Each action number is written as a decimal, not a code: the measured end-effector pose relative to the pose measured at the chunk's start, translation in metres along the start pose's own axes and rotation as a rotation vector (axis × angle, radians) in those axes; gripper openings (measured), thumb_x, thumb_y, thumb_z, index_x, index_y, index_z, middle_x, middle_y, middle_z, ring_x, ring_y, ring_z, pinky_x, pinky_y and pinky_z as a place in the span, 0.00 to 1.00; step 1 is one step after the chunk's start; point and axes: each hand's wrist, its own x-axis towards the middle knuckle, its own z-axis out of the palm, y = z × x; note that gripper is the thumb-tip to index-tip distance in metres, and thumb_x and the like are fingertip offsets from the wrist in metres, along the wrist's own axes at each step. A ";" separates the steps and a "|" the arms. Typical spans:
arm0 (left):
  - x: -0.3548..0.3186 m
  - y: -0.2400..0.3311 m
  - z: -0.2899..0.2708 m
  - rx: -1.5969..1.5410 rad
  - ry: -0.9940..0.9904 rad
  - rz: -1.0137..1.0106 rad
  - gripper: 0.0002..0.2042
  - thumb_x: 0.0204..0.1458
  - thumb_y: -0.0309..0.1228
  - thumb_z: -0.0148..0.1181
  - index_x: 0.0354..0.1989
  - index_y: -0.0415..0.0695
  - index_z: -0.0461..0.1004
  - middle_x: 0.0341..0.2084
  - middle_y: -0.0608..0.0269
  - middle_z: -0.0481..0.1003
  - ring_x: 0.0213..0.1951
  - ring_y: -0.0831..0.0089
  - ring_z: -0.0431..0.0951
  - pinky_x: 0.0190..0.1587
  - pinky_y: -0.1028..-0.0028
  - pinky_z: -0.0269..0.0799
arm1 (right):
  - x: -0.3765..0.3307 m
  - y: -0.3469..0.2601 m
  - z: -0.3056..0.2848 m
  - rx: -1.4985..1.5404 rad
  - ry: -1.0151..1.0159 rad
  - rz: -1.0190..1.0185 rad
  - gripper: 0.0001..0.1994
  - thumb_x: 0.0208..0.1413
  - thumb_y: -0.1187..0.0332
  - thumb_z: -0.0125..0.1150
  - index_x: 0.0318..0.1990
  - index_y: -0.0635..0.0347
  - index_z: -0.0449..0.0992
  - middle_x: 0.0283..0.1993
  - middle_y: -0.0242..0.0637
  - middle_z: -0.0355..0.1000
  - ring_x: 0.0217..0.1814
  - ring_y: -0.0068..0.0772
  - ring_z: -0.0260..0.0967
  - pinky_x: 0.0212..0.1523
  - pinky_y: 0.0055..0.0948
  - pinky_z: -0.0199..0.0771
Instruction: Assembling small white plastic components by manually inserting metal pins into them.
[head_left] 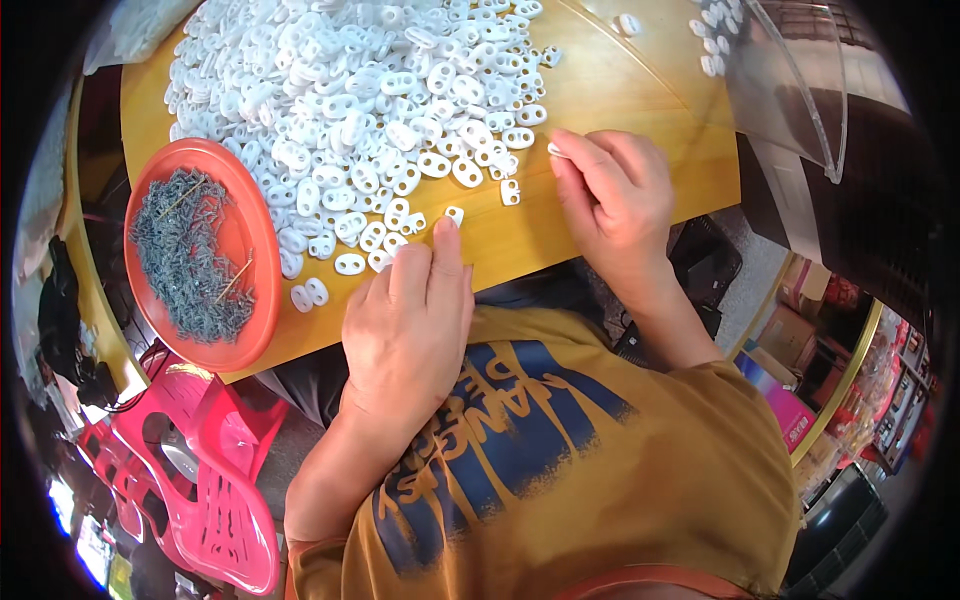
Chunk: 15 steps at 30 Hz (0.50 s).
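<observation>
A large heap of small white oval plastic pieces with two holes covers the left and middle of the wooden table. My left hand is at the heap's near edge, fingers curled and index finger reaching forward. Its fingertip is on a small white plastic piece; the thumb is hidden. Farther right, my right hand pinches another white plastic piece between thumb and index finger, mostly covered by the fingertips. Left of the heap, an orange-red plastic basin holds many small grey metal screws.
A transparent plastic panel stands at the table's right edge, near more white pieces. One white piece lies apart at the back. A pink plastic chair is at lower left; shelves with boxes are at right.
</observation>
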 end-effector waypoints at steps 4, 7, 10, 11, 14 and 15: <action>0.000 -0.001 0.002 0.066 -0.029 0.052 0.14 0.42 0.24 0.55 0.39 0.36 0.70 0.22 0.65 0.62 0.21 0.74 0.67 0.22 0.76 0.64 | 0.002 -0.002 -0.002 -0.019 -0.034 0.022 0.12 0.39 0.76 0.62 0.36 0.58 0.75 0.28 0.34 0.67 0.28 0.34 0.64 0.31 0.29 0.62; 0.005 -0.004 0.007 0.106 0.067 0.091 0.10 0.42 0.23 0.53 0.36 0.38 0.70 0.22 0.66 0.61 0.21 0.75 0.67 0.21 0.77 0.62 | 0.002 -0.003 -0.003 -0.009 -0.046 0.033 0.12 0.39 0.76 0.62 0.36 0.58 0.75 0.29 0.34 0.66 0.29 0.34 0.63 0.31 0.29 0.62; 0.011 -0.005 0.009 0.060 0.089 0.067 0.08 0.40 0.24 0.53 0.31 0.40 0.70 0.23 0.66 0.62 0.22 0.75 0.67 0.23 0.77 0.62 | 0.001 -0.002 -0.003 0.030 -0.064 0.037 0.12 0.39 0.76 0.63 0.35 0.59 0.75 0.29 0.35 0.66 0.29 0.35 0.63 0.31 0.29 0.62; 0.012 -0.005 0.008 0.075 0.105 0.082 0.08 0.38 0.24 0.53 0.30 0.41 0.69 0.23 0.66 0.62 0.23 0.74 0.68 0.24 0.77 0.63 | 0.001 -0.004 -0.002 0.041 -0.057 0.035 0.12 0.39 0.76 0.63 0.35 0.59 0.75 0.29 0.35 0.66 0.29 0.35 0.63 0.31 0.29 0.62; 0.018 -0.006 0.004 0.121 0.099 0.150 0.09 0.34 0.26 0.52 0.28 0.42 0.68 0.24 0.66 0.63 0.25 0.73 0.68 0.26 0.76 0.63 | 0.002 -0.008 -0.005 0.045 -0.059 0.058 0.10 0.39 0.75 0.63 0.33 0.61 0.74 0.30 0.36 0.66 0.30 0.38 0.63 0.31 0.32 0.63; 0.021 -0.007 0.001 0.144 0.092 0.172 0.08 0.34 0.27 0.52 0.27 0.43 0.67 0.24 0.65 0.63 0.25 0.73 0.68 0.26 0.76 0.62 | 0.003 -0.009 -0.005 0.049 -0.057 0.062 0.10 0.38 0.75 0.63 0.33 0.61 0.74 0.30 0.36 0.66 0.30 0.38 0.63 0.31 0.32 0.63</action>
